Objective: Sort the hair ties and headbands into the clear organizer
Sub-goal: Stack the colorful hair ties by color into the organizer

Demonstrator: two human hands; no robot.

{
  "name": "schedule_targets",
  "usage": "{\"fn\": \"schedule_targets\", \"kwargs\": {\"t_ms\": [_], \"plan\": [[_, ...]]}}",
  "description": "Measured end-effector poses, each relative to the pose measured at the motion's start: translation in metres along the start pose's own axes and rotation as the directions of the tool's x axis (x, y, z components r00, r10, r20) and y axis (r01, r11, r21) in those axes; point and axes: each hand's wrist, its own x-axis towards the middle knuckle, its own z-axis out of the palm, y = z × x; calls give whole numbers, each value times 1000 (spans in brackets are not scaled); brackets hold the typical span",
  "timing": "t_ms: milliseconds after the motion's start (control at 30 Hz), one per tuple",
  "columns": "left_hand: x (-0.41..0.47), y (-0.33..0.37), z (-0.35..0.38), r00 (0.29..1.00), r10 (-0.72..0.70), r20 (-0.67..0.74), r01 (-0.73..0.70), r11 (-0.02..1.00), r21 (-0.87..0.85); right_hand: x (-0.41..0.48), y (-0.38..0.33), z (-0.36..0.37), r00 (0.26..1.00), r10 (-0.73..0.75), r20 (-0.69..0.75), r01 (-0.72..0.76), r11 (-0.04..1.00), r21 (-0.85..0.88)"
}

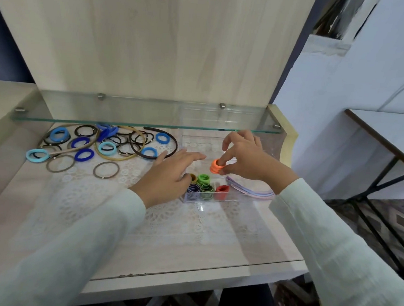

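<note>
The right hand (pixel 241 155) pinches a small stack of orange fabric hair ties (pixel 216 166) just above the clear plastic organizer (pixel 207 197), which sits towards the tabletop's right edge. The left hand (pixel 171 172) lies flat with its fingers straight against the organizer's left side. Green, purple, red and yellow ties already fill its front compartments. A good half seems left: the heap of blue, black and brown ties and headbands (pixel 96 143) near the back left corner, and the pastel headbands (pixel 251 191) beside the organizer.
</note>
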Motion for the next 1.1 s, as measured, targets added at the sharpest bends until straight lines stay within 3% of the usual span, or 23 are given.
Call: {"fn": "schedule_targets", "kwargs": {"t_ms": [133,533,1100], "plan": [[7,1,3,999,27,-21,-28,999,-40,-2,3,3,999,-13,33,15,999,-41],[21,2,6,988,97,116,-85,990,-109,3,6,13,977,-60,206,60,998,3],[25,3,12,977,118,176,-100,989,-112,9,4,17,961,-86,265,95,995,-24]]}}
